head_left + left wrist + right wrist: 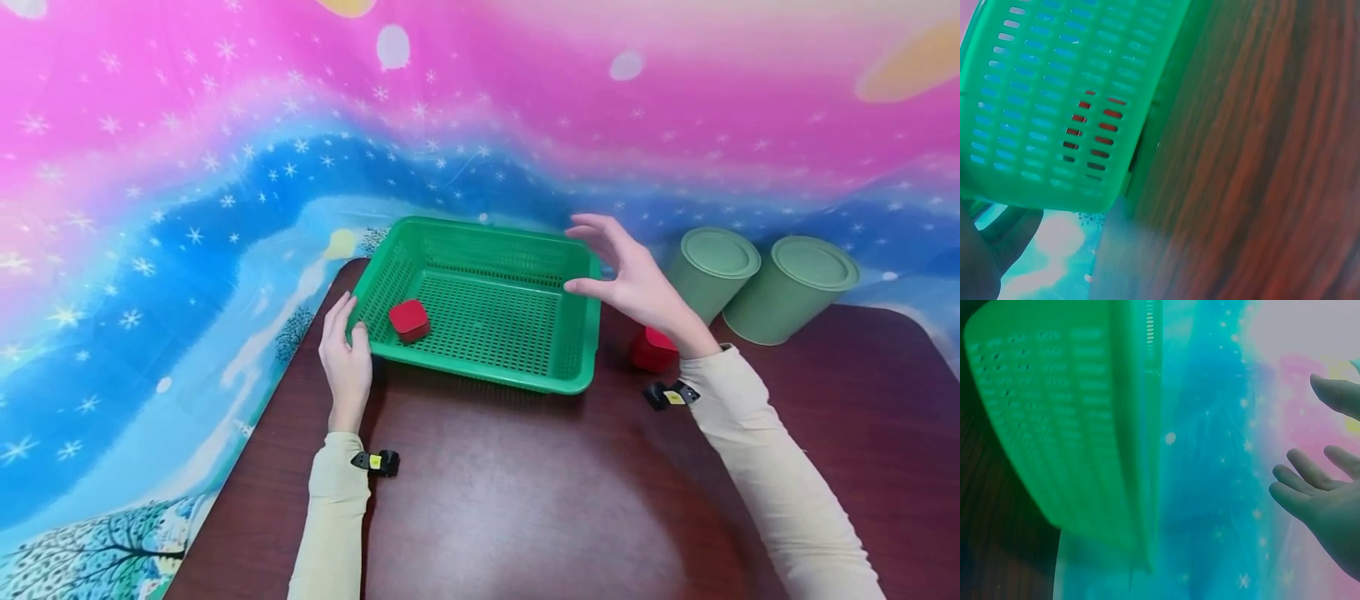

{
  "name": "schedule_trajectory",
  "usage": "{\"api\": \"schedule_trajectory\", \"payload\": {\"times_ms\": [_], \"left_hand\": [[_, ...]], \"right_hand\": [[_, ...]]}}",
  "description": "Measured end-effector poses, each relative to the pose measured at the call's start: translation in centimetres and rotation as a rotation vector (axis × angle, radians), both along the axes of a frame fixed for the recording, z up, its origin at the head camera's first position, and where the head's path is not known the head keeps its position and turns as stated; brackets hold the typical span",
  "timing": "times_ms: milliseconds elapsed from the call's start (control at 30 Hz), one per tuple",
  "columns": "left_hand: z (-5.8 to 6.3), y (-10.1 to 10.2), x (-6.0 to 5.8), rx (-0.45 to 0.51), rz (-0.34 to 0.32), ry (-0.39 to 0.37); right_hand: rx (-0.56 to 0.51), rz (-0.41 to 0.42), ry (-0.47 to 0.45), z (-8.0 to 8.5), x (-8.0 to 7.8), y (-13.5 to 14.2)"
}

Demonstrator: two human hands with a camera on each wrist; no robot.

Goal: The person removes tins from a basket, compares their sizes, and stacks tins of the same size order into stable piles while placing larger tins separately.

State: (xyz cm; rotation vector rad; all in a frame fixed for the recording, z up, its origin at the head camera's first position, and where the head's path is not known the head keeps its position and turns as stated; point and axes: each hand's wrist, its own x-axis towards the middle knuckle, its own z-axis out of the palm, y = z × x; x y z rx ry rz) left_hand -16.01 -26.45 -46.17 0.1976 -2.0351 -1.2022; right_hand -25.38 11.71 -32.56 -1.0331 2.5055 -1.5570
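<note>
A green plastic basket [480, 375] with slotted walls stands on the table, and a red block [409, 321] with rounded corners lies inside near its left end. My left hand [347, 354] holds the basket's left rim, thumb on one side and fingers on the other. In the left wrist view, part of that hand [997, 250] shows beside the slotted wall [1047, 94]. Over the basket's right rim my right hand [626, 275] hovers with fingers spread and nothing in it. The right wrist view shows those spread fingers [1300, 494] apart from the basket [1066, 425].
A second red object [654, 350] sits right of the basket, partly hidden by the right wrist. Two green lidded cans [712, 275] [787, 287] stand behind it at the right. A patterned cloth [225, 208] hangs behind the brown table [487, 483].
</note>
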Motion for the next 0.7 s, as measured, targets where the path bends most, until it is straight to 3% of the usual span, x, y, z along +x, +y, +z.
{"api": "schedule_trajectory", "payload": {"times_ms": [300,700], "left_hand": [[-0.1,-0.2,0.0,0.001,0.006,-0.019],[0.0,-0.3,-0.1,-0.005,-0.042,-0.038]], "right_hand": [[-0.003,0.078,0.016,1.2,-0.7,-3.9],[0.026,0.154,0.053,3.1,-1.2,-8.2]]}}
